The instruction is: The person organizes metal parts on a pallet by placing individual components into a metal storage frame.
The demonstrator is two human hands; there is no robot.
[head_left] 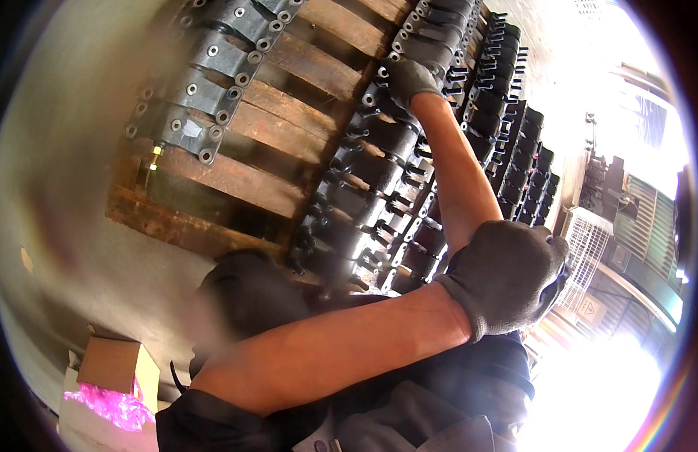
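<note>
My left hand (507,279), in a dark grey glove, is held up in front of my right forearm. Its fingers are curled closed, and anything inside them is hidden. Farther off, my right hand (413,81), gloved the same way, rests at the flange of a long dark metal casting (432,53). Those fingers look drawn together at the flange holes; I cannot make out what is between them. Nearer me lies a glossy black casting (387,139) with bolts (400,200) standing up along both its edges.
A wooden pallet (289,113) with gaps between its slats carries a ribbed casting (202,98) at the left. More black castings (499,68) with bolts stand in rows to the right. A cardboard box (112,361) with pink plastic (112,407) sits lower left; a wire basket (586,248) stands right.
</note>
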